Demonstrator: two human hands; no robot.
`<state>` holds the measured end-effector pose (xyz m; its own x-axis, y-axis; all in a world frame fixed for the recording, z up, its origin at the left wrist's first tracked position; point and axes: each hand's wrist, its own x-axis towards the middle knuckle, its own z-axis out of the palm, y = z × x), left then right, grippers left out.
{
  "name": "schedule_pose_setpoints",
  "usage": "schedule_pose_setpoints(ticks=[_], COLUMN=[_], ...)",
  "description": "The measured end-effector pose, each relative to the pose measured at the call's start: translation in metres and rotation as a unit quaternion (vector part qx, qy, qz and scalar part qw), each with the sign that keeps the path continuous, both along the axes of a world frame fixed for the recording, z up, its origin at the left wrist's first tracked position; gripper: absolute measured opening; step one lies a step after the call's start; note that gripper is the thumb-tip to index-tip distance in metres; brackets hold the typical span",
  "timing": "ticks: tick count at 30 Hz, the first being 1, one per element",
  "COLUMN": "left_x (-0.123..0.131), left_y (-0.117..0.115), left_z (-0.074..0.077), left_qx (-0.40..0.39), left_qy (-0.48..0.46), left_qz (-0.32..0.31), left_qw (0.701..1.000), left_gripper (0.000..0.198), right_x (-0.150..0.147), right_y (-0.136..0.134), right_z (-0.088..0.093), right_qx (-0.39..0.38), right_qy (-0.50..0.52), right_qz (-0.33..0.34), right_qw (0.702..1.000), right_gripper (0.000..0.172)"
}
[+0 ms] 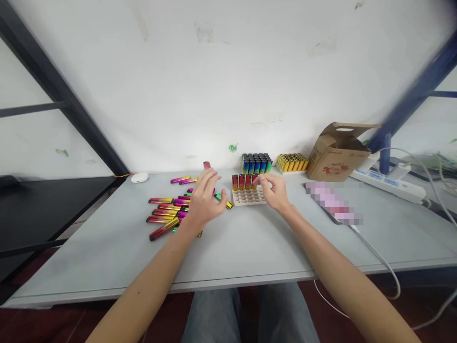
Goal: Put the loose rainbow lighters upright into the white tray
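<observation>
My left hand (204,200) hovers over a heap of several slim, shiny multicoloured lighters (166,214) lying on the grey table (250,243); its fingers are spread and a lighter tip (206,165) shows just above them. My right hand (274,190) rests at the right side of a white holed tray (248,196), fingers curled round a red-and-gold lighter (254,181) standing in the back row beside three others.
Behind the tray stand a block of blue-green lighters (256,163) and a block of yellow ones (293,162). A cardboard box (337,152), a power strip (389,183), a blurred phone (333,204) with a cable, and a white mouse-like object (139,177) also lie on the table.
</observation>
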<state>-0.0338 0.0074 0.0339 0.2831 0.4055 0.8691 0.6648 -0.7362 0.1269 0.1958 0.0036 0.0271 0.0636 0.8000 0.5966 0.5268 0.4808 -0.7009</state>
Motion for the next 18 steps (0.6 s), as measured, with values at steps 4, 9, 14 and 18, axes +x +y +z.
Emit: schedule_pose_setpoints(ticks=[4, 9, 14, 18], left_x=[0.019, 0.031, 0.034, 0.034], left_y=[-0.021, -0.032, -0.037, -0.039], left_z=[-0.005, -0.015, -0.013, -0.009], left_qx=[0.016, 0.040, 0.054, 0.059], left_qy=[0.027, 0.038, 0.072, 0.081], left_qz=[-0.107, -0.185, -0.219, -0.208], left_qw=[0.994, 0.981, 0.972, 0.973], left_gripper=[0.037, 0.038, 0.029, 0.026], right_x=[-0.023, -0.034, -0.032, -0.029], right_y=[-0.010, -0.011, -0.014, -0.014], right_z=[0.004, 0.009, 0.014, 0.017], right_qx=[-0.135, -0.273, -0.296, -0.248], right_qy=[0.137, 0.231, 0.259, 0.317], right_qz=[0.156, 0.231, 0.264, 0.257], right_qw=[0.969, 0.905, 0.881, 0.879], right_gripper=[0.057, 0.063, 0.056, 0.045])
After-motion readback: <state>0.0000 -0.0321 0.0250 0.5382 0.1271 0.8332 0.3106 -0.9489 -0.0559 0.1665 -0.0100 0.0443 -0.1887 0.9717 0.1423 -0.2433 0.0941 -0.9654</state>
